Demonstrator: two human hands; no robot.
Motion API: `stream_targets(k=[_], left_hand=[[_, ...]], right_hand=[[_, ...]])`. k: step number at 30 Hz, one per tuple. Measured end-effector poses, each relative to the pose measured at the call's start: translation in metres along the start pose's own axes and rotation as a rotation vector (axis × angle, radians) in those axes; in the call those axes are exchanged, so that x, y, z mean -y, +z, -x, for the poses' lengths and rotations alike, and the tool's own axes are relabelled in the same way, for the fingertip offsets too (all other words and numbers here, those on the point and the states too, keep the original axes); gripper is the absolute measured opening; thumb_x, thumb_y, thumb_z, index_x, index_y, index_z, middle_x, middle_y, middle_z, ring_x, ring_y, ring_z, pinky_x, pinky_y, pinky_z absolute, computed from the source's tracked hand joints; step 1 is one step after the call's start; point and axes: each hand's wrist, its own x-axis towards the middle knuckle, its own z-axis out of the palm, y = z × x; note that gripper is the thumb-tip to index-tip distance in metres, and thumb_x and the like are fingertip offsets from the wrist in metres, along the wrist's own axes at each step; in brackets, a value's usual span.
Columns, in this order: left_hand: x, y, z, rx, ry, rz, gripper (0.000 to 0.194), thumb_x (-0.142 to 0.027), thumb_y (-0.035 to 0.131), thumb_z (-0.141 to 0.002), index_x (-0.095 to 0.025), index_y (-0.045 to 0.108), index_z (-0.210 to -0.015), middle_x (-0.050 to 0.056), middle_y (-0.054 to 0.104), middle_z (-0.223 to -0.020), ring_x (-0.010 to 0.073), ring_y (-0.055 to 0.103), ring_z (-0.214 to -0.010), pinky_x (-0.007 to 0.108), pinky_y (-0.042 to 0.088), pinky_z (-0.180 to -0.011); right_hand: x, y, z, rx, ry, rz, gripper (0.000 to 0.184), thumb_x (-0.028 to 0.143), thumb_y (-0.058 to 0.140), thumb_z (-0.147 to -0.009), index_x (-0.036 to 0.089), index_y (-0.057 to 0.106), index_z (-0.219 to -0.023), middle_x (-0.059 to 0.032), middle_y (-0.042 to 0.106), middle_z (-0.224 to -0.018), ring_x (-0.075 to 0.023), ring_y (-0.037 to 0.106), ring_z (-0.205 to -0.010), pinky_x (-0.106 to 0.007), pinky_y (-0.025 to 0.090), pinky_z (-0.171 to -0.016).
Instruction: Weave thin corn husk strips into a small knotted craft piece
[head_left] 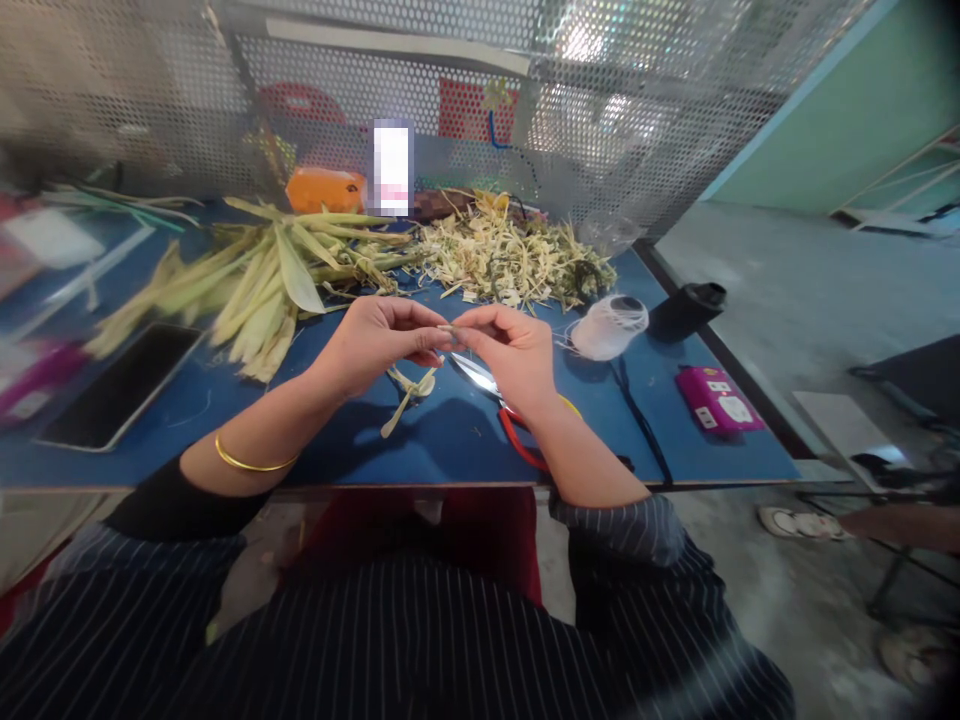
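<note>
My left hand (371, 340) and my right hand (510, 350) meet fingertip to fingertip above the blue table. Both are closed in a pinch on a small pale strip of husk (447, 328), mostly hidden by the fingers. Just below the left fingers is a twisted, knotted piece of corn husk (412, 388); whether it touches them I cannot tell. Scissors (517, 430) with red and yellow handles lie under my right hand, blades pointing up-left. Long pale green corn husks (262, 290) are heaped beyond my left hand. A pile of shredded husk pieces (517, 250) sits behind both hands.
Right of my hands stand a white thread spool (611, 328), a black spool (688, 310) and a purple packet (720, 400). A dark phone (124, 385) lies at left. An orange object (325, 190) is at the back, before a perforated metal screen (600, 120). Another person's foot (802, 523) shows at right.
</note>
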Motion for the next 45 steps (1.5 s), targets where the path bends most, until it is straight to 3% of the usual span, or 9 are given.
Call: stream_targets(k=[8,15,19,22,24,28,31,39,45], left_hand=[[0.001,0.001,0.003,0.014,0.072,-0.082,0.030,-0.041,0.073,-0.076,-0.011,0.070,-0.074,0.005,0.070,-0.065,0.0137,0.066,-0.059,0.024,0.054,-0.060],[-0.006,0.005,0.004,-0.007,0.079,-0.296,0.034,-0.046,0.067,-0.080,-0.013,0.071,-0.075,0.006,0.072,-0.072,0.0161,0.066,-0.069,0.026,0.051,-0.069],[-0.012,-0.002,0.013,-0.243,0.201,-0.430,0.031,-0.044,0.071,-0.076,-0.018,0.072,-0.093,0.006,0.073,-0.096,0.0206,0.064,-0.094,0.025,0.049,-0.080],[-0.003,-0.015,0.025,-0.368,0.200,-0.493,0.038,-0.043,0.074,-0.073,-0.022,0.069,-0.104,0.004,0.072,-0.101,0.0196,0.063,-0.095,0.023,0.047,-0.079],[0.010,-0.022,0.031,-0.331,0.118,-0.596,0.043,-0.046,0.076,-0.069,-0.021,0.070,-0.104,0.004,0.072,-0.091,0.0173,0.063,-0.081,0.023,0.046,-0.072],[0.037,-0.023,0.031,-0.044,-0.079,-0.719,0.038,-0.051,0.073,-0.069,-0.021,0.075,-0.093,0.002,0.070,-0.070,0.0154,0.060,-0.064,0.023,0.041,-0.059],[0.046,-0.018,0.023,0.025,-0.113,-0.602,0.031,-0.049,0.069,-0.073,-0.020,0.077,-0.082,0.002,0.069,-0.064,0.0149,0.060,-0.059,0.023,0.042,-0.056],[0.023,-0.016,0.009,-0.080,-0.272,0.171,0.034,-0.043,0.080,-0.066,-0.017,0.076,-0.087,0.008,0.075,-0.080,0.0126,0.066,-0.064,0.026,0.054,-0.069],[0.009,-0.022,-0.007,-0.064,-0.155,0.227,0.032,-0.043,0.077,-0.069,-0.016,0.076,-0.086,0.008,0.075,-0.079,0.0132,0.068,-0.066,0.025,0.053,-0.068]], right_hand=[[0.002,-0.004,0.000,0.075,-0.245,0.222,0.014,0.019,0.067,-0.081,0.025,0.074,-0.091,0.0010,0.068,-0.082,-0.0118,0.061,-0.077,-0.028,0.050,-0.072],[0.002,-0.003,0.000,0.042,-0.172,0.272,0.005,0.019,0.065,-0.081,0.022,0.070,-0.082,0.0002,0.064,-0.080,-0.0123,0.056,-0.072,-0.028,0.047,-0.068],[-0.001,-0.008,-0.004,0.003,-0.118,0.259,0.006,0.017,0.062,-0.081,0.021,0.066,-0.081,0.0010,0.063,-0.078,-0.0118,0.055,-0.069,-0.028,0.046,-0.067],[-0.004,-0.012,-0.010,-0.019,-0.054,0.210,0.005,0.017,0.060,-0.081,0.020,0.064,-0.080,0.0021,0.061,-0.074,-0.0113,0.055,-0.067,-0.028,0.045,-0.068],[-0.007,-0.012,-0.013,-0.011,-0.024,0.178,0.004,0.018,0.060,-0.081,0.020,0.063,-0.080,0.0028,0.060,-0.071,-0.0110,0.055,-0.067,-0.028,0.045,-0.069],[-0.015,-0.010,-0.016,0.028,0.006,0.087,0.002,0.020,0.061,-0.081,0.019,0.062,-0.080,0.0034,0.059,-0.069,-0.0101,0.056,-0.067,-0.028,0.045,-0.070],[-0.017,-0.009,-0.016,0.028,0.036,0.035,0.002,0.019,0.061,-0.079,0.018,0.063,-0.080,0.0029,0.061,-0.070,-0.0101,0.057,-0.068,-0.028,0.046,-0.071],[-0.016,-0.020,-0.021,-0.075,0.091,-0.077,0.012,0.028,0.068,-0.074,0.019,0.065,-0.082,-0.0021,0.069,-0.092,-0.0134,0.062,-0.086,-0.031,0.048,-0.085],[0.008,-0.023,-0.029,0.145,0.050,0.058,0.009,0.027,0.065,-0.079,0.020,0.065,-0.082,-0.0070,0.064,-0.124,-0.0201,0.058,-0.116,-0.038,0.043,-0.098]])
